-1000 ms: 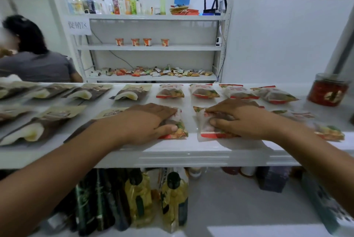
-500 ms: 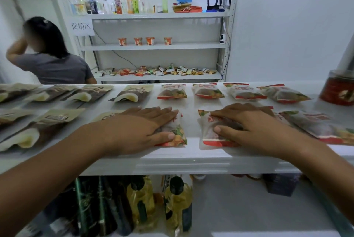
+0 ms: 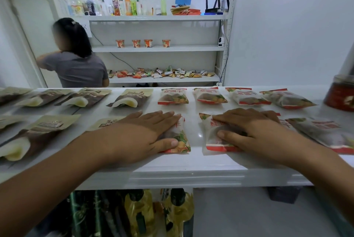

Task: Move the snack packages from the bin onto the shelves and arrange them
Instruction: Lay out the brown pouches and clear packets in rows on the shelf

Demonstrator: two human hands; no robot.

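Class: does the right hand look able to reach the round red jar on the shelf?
Probably yes: only flat red-and-white snack packets lie between the right hand and the round red jar; nothing upright intervenes.

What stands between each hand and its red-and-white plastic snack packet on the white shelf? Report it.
Nothing visible. The left hand lies flat on the left-side red-and-white plastic snack packet; the right hand rests directly on the right-side packet.
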